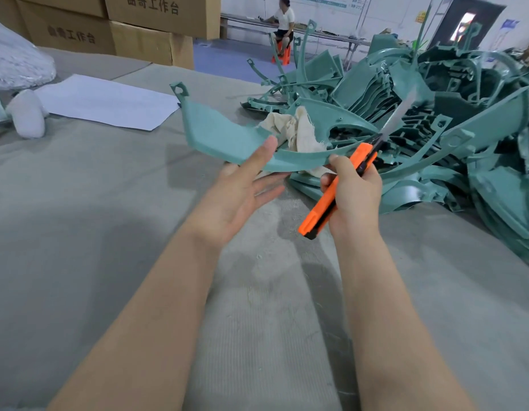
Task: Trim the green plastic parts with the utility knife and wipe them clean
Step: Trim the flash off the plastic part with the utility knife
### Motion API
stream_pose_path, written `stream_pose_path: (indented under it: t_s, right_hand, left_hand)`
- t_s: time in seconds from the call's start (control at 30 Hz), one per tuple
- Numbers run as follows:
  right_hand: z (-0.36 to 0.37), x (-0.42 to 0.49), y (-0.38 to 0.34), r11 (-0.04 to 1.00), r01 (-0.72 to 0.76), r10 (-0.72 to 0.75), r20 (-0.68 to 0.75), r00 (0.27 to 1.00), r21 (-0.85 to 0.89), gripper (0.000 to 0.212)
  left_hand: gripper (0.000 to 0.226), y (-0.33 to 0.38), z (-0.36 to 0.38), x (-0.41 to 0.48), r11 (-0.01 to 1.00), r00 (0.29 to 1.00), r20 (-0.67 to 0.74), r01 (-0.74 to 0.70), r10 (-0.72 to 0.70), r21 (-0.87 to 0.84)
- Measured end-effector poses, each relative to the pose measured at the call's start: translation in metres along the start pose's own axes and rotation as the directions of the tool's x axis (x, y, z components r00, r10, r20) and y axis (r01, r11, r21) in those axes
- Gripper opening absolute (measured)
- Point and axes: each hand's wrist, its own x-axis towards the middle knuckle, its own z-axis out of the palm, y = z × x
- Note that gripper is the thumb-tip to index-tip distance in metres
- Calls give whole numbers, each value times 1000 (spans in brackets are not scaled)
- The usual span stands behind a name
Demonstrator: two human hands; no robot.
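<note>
Head view, green parts pile [435,114] beside knife [340,188]

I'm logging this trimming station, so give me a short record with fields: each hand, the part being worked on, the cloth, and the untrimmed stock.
left hand: open, thumb on the green part's edge
right hand: gripping orange utility knife, blade extended, pointing up and away
green part: curved panel, raised off the table
cloth: cream rag, behind the part
pile of green parts: heaped at right
table: grey covering
</note>
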Motion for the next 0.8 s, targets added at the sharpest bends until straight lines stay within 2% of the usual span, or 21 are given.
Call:
stream_pose_path:
  t_s: [0.13, 0.2, 0.27, 0.37, 0.47, 0.6, 0.8]
  right_hand:
    - [2, -2, 2, 993, -18, 33, 127, 991, -114, 24]
    - [2, -3, 2, 982, -23, 57, 178, 982, -186, 20]
    - [2, -4, 2, 954, 71, -15, 189, 982, -292, 18]
    - [-4, -2, 0, 840, 243, -226, 94, 970, -485, 42]
    - [-13, 3, -2, 775, 300, -344, 27, 939, -556, 42]
    - [-16, 4, -1, 735, 357, -399, 57, 915, -576, 52]
    - [-15, 1, -2, 702, 400, -438, 85, 895, -589, 53]
  left_hand:
    - [23, -13, 2, 6, 993, 949, -313, -57, 21, -107]
    - [13, -14, 1, 7, 989, 917, -399, -40, -21, -143]
    - [6, -12, -1, 8, 982, 891, -453, -51, -38, -183]
    - [5, -3, -6, 6, 957, 881, -472, -100, -41, -271]
    - [8, 4, -11, 3, 944, 894, -443, -88, -65, -317]
    - [16, 8, -13, 0, 945, 893, -437, -44, -108, -324]
    - [18, 12, -16, -1, 963, 892, -430, 22, -140, -267]
